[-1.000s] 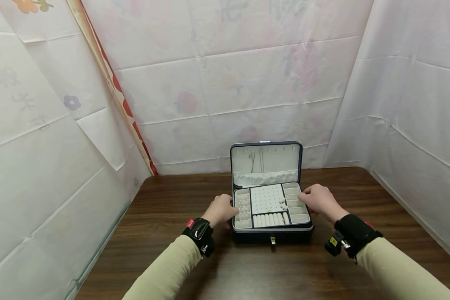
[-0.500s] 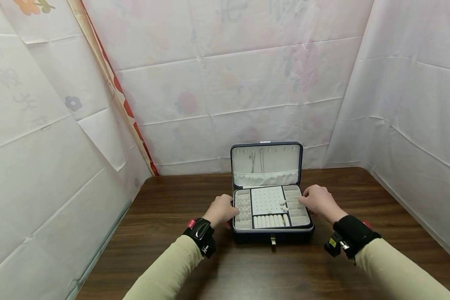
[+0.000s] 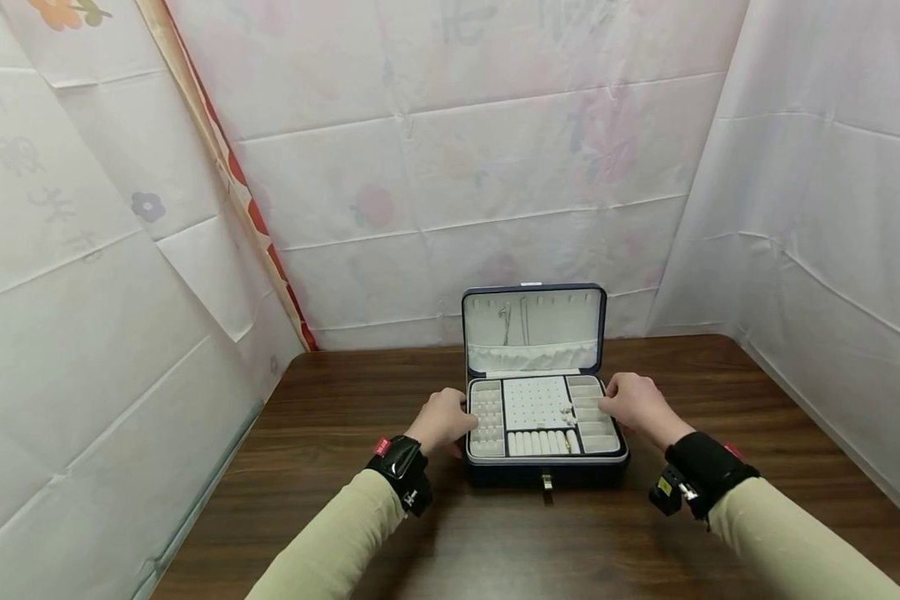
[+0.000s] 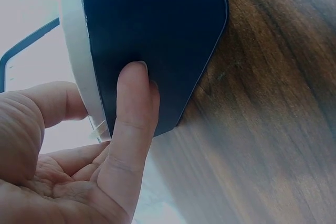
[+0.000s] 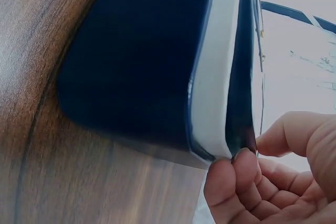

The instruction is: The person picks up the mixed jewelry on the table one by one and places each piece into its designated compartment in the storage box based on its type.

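A navy jewelry box [image 3: 506,476] stands on the table with its lid [image 3: 562,321] raised. Inside sits a jewelry tray [image 3: 502,417] with white compartments, a dotted earring panel and ring rolls. My left hand [image 3: 442,418] grips the box's left side; in the left wrist view its thumb hooks over the pale rim while a finger lies along the navy outer wall [image 4: 152,19]. At the right side, my right hand [image 3: 637,402] pinches the tray's edge. The right wrist view shows the tray's dark side [image 5: 242,77] standing above the pale inner rim [image 5: 212,72].
Thin necklaces [image 3: 506,323] hang inside the lid above a gathered pocket [image 3: 532,358]. Small earrings [image 3: 567,412] sit on the tray's panel. A metal clasp [image 3: 547,482] hangs at the box's front. White printed sheeting [image 3: 450,183] surrounds the wooden table [image 3: 345,417].
The tray's back right part has sunk and straightened within the box. My right hand has moved slightly down with it; the left hand has stayed in place.
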Motion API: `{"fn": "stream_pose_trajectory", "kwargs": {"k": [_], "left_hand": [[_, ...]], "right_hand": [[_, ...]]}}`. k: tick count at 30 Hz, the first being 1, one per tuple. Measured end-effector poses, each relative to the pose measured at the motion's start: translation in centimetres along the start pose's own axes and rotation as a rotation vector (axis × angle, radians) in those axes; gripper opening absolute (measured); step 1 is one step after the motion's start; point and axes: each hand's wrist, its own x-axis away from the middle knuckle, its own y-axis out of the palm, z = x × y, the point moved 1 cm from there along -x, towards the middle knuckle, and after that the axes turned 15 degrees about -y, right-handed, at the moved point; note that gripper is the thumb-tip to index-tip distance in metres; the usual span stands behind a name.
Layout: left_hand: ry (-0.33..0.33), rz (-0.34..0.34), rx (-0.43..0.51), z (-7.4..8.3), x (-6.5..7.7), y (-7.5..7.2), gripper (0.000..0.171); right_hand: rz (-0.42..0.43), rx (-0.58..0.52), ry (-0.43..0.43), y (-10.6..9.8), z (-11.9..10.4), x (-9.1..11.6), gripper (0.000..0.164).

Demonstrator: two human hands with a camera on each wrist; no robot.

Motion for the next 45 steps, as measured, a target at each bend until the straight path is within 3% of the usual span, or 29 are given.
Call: {"fn": "stream_pose_trajectory", "kwargs": {"k": [13,23,37,45], "left_hand": [[-0.018,-0.014,0.017,-0.1,-0.2,0.2,0.009],[-0.049,-0.066,0.082,-0.3,-0.2,0.0,0.048],[-0.037,-0.110,0.140,-0.6,-0.2,0.0,0.051],[-0.025,-0.136,0.150,-0.8,-0.4,-0.2,0.052]], "right_hand": [[-0.020,-0.045,-0.033,0.1,0.9,-0.1,0.005],[-0.048,-0.191,-0.012,0.3,1.8,-0.1,0.006],[-0.121,-0.481,0.105,-0.3,3.0,0.6,0.019],[-0.137,-0.515,0.125,-0.3,3.3,0.6,0.021]]}}
